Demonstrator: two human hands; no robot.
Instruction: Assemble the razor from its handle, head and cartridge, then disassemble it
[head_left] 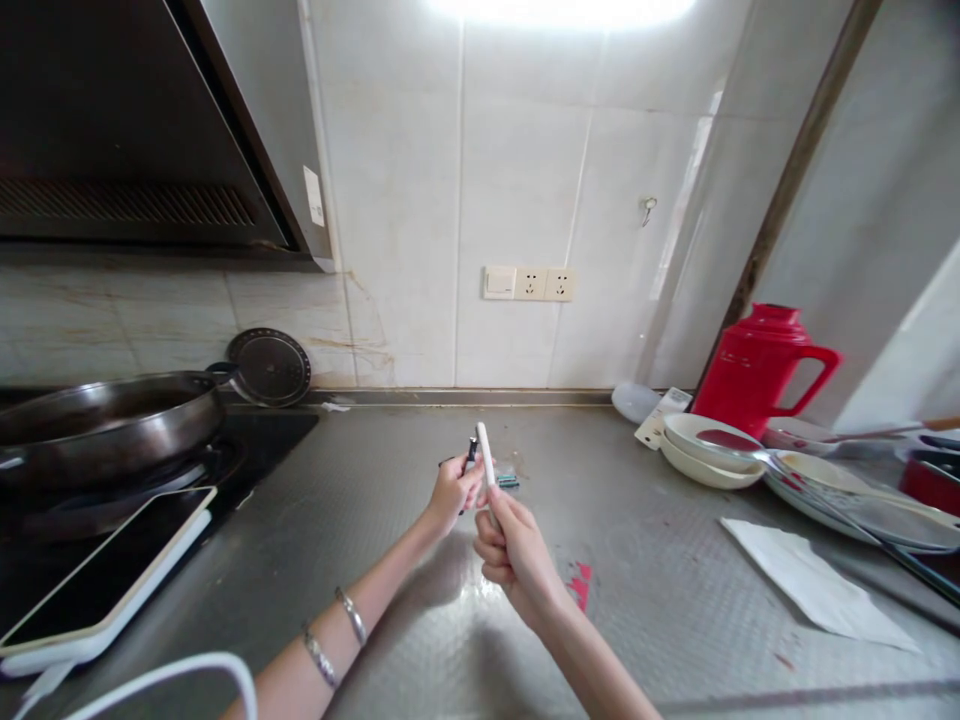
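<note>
Over the worktop (337, 500), short of its back edge, we have our right grip (517, 550) closed on a white stick (485, 455), long axis toward that edge; just left, our left grip (448, 495) pinches a smaller black item (472, 451).

red thermos (750, 372) at far right corner of tabletop (360, 500), bowls (694, 466) before it; round disc (268, 367) at far edge; pan (165, 422) on stove (274, 438).

Looks like a kitchen, judging by hood (135, 120), pan (157, 430) on hob (266, 440), tiled wall (397, 180), and metal worktop (645, 560) with bowls (705, 468) and flask (750, 370).
</note>
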